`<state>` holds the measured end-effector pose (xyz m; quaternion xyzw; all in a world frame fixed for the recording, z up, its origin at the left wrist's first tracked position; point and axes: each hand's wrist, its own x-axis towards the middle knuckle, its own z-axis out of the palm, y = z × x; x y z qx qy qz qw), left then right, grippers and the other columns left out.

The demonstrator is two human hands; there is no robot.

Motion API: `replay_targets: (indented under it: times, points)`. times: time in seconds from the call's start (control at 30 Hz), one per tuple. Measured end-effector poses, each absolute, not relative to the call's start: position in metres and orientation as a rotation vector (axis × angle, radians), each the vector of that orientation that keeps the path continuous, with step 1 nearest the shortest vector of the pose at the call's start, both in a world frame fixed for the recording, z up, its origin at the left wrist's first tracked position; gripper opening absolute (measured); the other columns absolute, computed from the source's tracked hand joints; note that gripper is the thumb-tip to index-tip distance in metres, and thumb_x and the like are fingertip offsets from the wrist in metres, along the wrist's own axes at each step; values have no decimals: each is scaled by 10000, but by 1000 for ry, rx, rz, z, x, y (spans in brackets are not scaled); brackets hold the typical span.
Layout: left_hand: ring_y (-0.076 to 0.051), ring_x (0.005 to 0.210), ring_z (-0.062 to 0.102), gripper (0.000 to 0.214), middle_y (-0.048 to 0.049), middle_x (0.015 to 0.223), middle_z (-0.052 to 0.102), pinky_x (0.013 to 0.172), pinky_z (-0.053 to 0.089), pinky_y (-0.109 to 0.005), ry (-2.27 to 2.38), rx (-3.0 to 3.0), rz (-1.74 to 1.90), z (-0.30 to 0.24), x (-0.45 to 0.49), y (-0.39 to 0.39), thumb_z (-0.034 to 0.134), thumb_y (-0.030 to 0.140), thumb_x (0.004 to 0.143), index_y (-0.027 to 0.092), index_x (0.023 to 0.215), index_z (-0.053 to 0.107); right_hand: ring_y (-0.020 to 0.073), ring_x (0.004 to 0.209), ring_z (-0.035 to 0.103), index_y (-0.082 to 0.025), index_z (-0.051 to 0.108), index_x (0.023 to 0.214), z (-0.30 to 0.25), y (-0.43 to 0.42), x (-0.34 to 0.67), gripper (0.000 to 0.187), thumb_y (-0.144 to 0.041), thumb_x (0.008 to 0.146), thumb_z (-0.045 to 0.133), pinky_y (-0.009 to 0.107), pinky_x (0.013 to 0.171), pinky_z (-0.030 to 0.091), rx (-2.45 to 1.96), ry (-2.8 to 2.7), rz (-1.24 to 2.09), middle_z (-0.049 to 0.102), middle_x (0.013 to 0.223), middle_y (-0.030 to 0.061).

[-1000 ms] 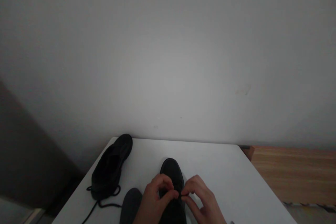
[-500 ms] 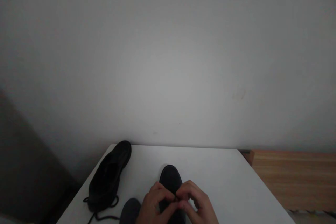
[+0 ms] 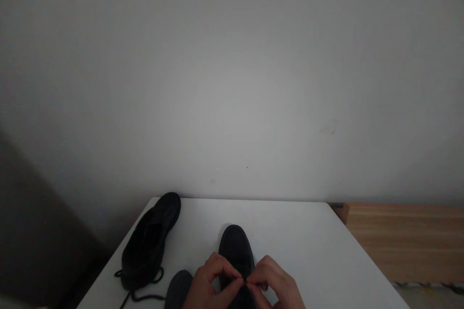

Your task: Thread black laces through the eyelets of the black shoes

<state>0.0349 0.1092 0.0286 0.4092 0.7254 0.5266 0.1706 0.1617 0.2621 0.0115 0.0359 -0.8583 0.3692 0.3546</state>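
Note:
A black shoe (image 3: 235,244) lies on the white tabletop, toe pointing toward the wall; its rear is cut off by the frame's lower edge. Over its lacing area my left hand (image 3: 213,282) is closed, thumb and forefinger pinched together. From the other side my right hand (image 3: 277,282) pinches too, its fingertips almost meeting the left ones. Between them shows a small dark bit that looks like the shoelace, mostly hidden by the fingers. Just left of my left hand lies a dark grey rounded piece, like an insole (image 3: 178,288).
A second black shoe (image 3: 145,246) rests at the table's left edge, a loose black lace (image 3: 148,297) trailing behind it. The white table (image 3: 290,227) stands against a grey wall (image 3: 232,82). Beyond its right edge is a wooden board (image 3: 402,241).
My fingertips have drawn slightly apart, the right hand shifting a little to the right. Both hands remain pinched over the shoe, and the view has tilted slightly.

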Motion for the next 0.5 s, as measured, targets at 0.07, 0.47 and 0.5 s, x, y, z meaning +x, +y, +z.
replay_targets:
  times: [0.07, 0.47, 0.5]
  points:
    - [-187, 760, 705, 81, -25, 774, 739, 735, 531, -280, 2008, 1113, 1492, 27, 34, 108, 688, 139, 764, 193, 738, 742, 152, 612, 587, -258, 632, 878, 1, 262, 162, 131, -143, 910, 579, 234, 535, 461, 121, -2172, 937, 634, 698, 7]
    - [-171, 717, 670, 206, 5, 746, 713, 686, 510, -262, 1995, 1136, 1515, 22, 37, 115, 608, 5, 633, 196, 702, 645, 196, 765, 631, -262, 627, 903, -11, 267, 154, 184, -370, 982, 502, 295, 647, 519, 148, -2215, 1001, 643, 823, 49]
    - [-168, 717, 667, 213, 7, 750, 708, 684, 509, -257, 1991, 1167, 1520, 23, 37, 115, 602, 0, 636, 200, 701, 637, 204, 799, 642, -257, 618, 922, -11, 265, 155, 205, -395, 988, 482, 305, 678, 533, 109, -2193, 1077, 647, 857, 59]
